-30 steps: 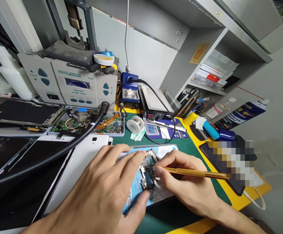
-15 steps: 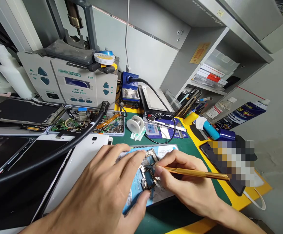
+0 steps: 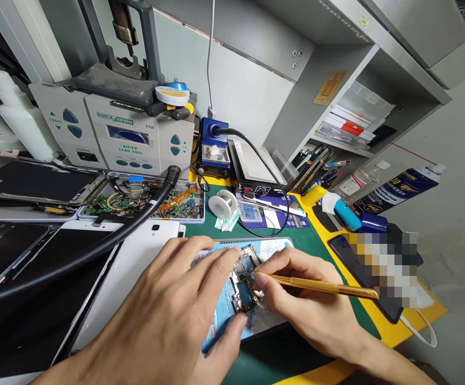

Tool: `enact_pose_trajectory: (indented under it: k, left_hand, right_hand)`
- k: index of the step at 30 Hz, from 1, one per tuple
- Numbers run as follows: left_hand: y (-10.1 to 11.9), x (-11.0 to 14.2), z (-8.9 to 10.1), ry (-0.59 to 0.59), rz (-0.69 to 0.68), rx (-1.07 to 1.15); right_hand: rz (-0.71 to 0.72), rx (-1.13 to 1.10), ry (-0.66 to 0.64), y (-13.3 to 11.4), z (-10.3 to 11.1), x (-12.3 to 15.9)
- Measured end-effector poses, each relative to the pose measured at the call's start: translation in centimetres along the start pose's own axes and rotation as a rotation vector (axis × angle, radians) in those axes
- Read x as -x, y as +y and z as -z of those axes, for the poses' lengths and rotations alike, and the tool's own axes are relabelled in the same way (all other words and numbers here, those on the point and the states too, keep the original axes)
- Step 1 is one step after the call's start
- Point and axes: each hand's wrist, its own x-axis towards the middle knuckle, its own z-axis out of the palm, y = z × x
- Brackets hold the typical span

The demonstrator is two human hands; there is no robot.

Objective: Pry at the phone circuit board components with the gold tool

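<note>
A bare phone circuit board [image 3: 245, 280] lies on a blue and white printed sheet [image 3: 226, 302] in the middle of the bench. My left hand [image 3: 176, 305] grips the board from the left, index fingertip at its top end and thumb near its lower corner. In my right hand [image 3: 304, 294] is a slim gold-handled hand tool [image 3: 328, 286], pinched between thumb and forefinger. Its handle points off to the right. The working tip is over the board, but the fingers hide it, so its kind and whether it touches are unclear.
Beyond the hands, a solder spool [image 3: 223, 205] sits on the green mat [image 3: 256, 358]. A thick black hose [image 3: 76, 256] from the hot-air station [image 3: 124, 133] crosses the phones and screens at left. A phone [image 3: 361, 272] and spray can [image 3: 401, 187] are at right.
Both hands, the board and the gold tool keep almost the same positions. Only the camera view has shifted very slightly.
</note>
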Motion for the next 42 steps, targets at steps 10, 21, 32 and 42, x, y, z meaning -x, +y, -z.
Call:
enact_pose_trajectory:
  k: [10, 21, 32, 42]
  left_hand:
    - [0.09, -0.45, 0.06, -0.012, -0.004, -0.021]
    - [0.27, -0.53, 0.30, 0.001, -0.004, -0.028]
    - [0.56, -0.80, 0.73, -0.016, -0.018, -0.063]
    - [0.27, -0.50, 0.64, -0.002, -0.017, -0.045]
  right_hand:
    - [-0.009, 0.003, -0.003, 0.04, -0.03, 0.04]
    - [-0.007, 0.025, -0.025, 0.39, 0.08, 0.19]
    - [-0.006, 0.027, -0.034, 0.46, 0.12, 0.22]
    - [-0.015, 0.020, -0.042, 0.44, 0.20, 0.41]
